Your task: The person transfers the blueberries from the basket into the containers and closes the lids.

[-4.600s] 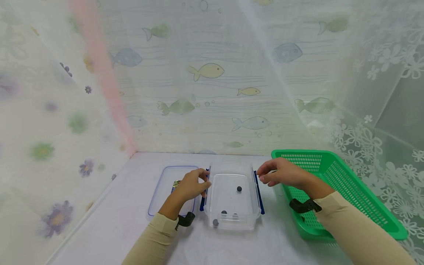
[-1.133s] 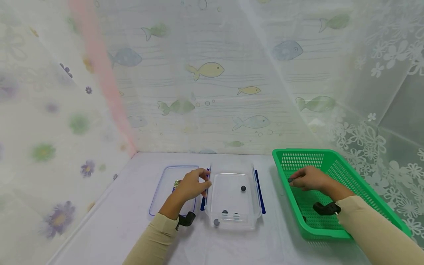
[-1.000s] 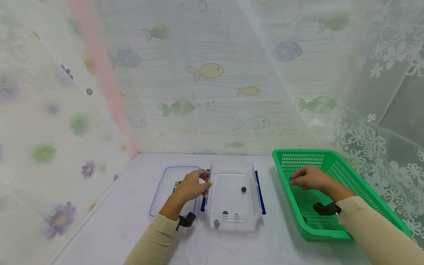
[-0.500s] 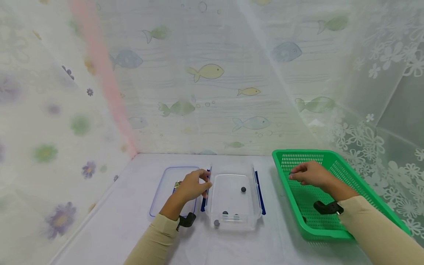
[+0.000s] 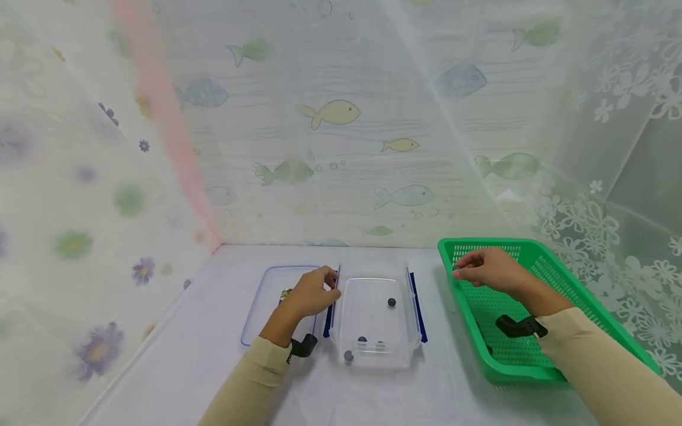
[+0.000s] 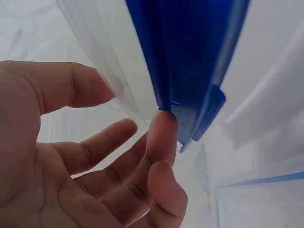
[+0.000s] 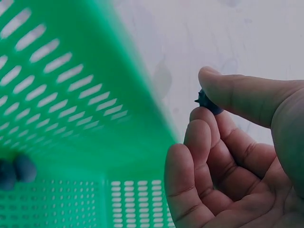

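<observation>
My left hand (image 5: 309,296) holds the left side of a clear plastic food box (image 5: 367,310) with blue side latches. In the left wrist view its thumb is by the clear wall and a fingertip touches the blue latch (image 6: 185,61). Several blueberries lie in the box, one blueberry (image 5: 391,302) towards the back and others near the front wall. My right hand (image 5: 492,272) is over the left rim of a green basket (image 5: 471,331). Between thumb and fingers it pinches a blueberry (image 7: 209,103), its crown showing. More blueberries (image 7: 23,167) lie in the basket.
Left of the box lies a clear lid (image 5: 250,307) with a blue edge, and a colourful label (image 5: 285,294) partly hidden by my left hand. White cloth (image 5: 437,390) covers the table. A fish-patterned curtain (image 5: 341,177) hangs behind, with a flowered sheet (image 5: 106,266) at left.
My right hand went from beside the box into the basket, took a blueberry, and has risen leftward to the basket's rim with it. My left hand stays at the box.
</observation>
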Action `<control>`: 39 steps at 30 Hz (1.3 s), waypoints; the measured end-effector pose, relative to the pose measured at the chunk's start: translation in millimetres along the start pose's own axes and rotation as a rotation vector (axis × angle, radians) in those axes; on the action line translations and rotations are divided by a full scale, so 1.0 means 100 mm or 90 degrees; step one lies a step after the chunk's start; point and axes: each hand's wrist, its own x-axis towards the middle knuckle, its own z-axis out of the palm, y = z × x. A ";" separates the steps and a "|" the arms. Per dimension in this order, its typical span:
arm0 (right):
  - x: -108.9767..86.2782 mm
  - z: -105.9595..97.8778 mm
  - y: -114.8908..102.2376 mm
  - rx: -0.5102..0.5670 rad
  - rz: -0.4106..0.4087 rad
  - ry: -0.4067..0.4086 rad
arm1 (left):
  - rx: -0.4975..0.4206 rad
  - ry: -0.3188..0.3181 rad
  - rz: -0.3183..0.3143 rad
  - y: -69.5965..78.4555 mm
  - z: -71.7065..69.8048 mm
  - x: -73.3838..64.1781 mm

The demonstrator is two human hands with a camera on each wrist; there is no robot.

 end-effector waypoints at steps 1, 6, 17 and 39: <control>0.01 0.01 -0.03 -0.001 0.000 0.001 | 0.011 0.004 0.000 0.01 0.00 0.02; 0.06 0.07 -0.13 0.010 -0.007 0.001 | 0.046 0.022 -0.013 0.02 0.05 0.09; 0.16 0.22 -0.23 0.004 -0.009 0.019 | 0.103 0.026 -0.041 -0.02 0.25 0.15; 0.30 0.49 -0.42 0.006 -0.036 0.005 | 0.097 -0.009 -0.061 0.00 0.30 0.13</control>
